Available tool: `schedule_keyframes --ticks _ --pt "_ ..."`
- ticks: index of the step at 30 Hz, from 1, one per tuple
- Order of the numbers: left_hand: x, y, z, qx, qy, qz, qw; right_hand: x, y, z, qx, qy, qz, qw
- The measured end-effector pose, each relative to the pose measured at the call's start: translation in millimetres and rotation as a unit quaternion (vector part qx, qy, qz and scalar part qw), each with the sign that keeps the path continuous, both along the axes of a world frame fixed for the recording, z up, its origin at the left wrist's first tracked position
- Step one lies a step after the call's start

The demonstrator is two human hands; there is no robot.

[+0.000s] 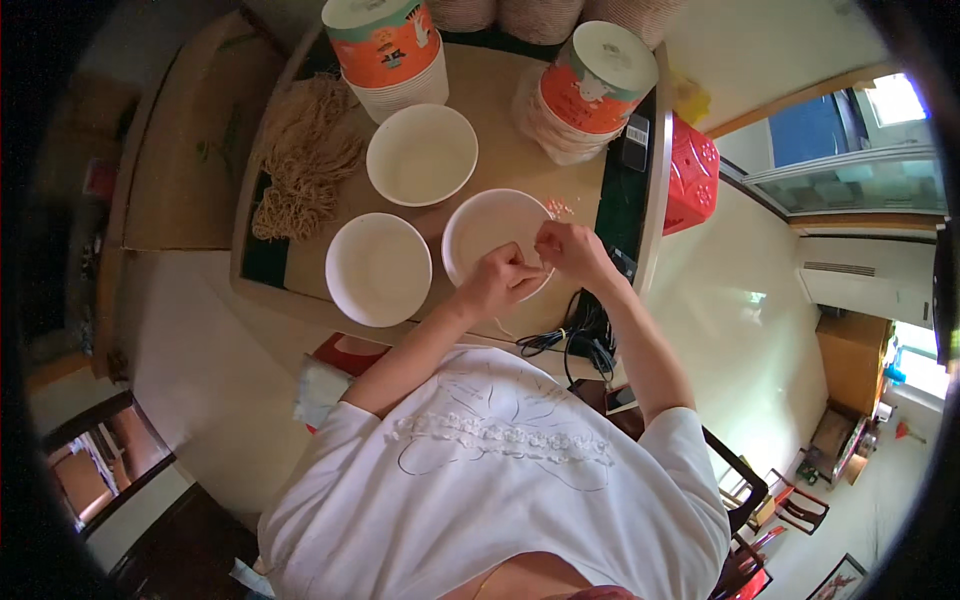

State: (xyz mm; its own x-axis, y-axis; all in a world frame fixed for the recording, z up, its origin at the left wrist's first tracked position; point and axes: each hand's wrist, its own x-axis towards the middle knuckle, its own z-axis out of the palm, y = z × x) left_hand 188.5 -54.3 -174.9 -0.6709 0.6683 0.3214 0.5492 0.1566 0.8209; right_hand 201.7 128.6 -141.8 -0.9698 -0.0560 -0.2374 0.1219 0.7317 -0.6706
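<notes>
My left hand point(497, 281) and my right hand point(573, 251) meet over the near rim of a white paper bowl point(482, 228) on the table. The fingertips of both hands pinch together at one spot, on something too small to make out. Two more white bowls stand beside it: one point(378, 269) to the left and one point(421, 154) behind. A heap of tan string point(303, 158) lies at the table's left side.
Two stacks of orange-and-white paper bowls point(391, 52) point(590, 90) stand at the back of the wooden table point(500, 140). A red plastic stool point(690, 172) is to the right. Black cables point(577, 335) hang off the near edge. A cardboard box point(195, 130) lies left.
</notes>
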Motion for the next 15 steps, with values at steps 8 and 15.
schedule_keyframes --ticks 8,15 --pt "2 0 10 -0.049 0.060 0.032 0.996 7 0 8 -0.057 -0.032 0.006 0.998" --pt "-11 -10 1 0.003 -0.252 -0.141 0.957 6 -3 7 -0.118 -0.079 -0.028 0.989"
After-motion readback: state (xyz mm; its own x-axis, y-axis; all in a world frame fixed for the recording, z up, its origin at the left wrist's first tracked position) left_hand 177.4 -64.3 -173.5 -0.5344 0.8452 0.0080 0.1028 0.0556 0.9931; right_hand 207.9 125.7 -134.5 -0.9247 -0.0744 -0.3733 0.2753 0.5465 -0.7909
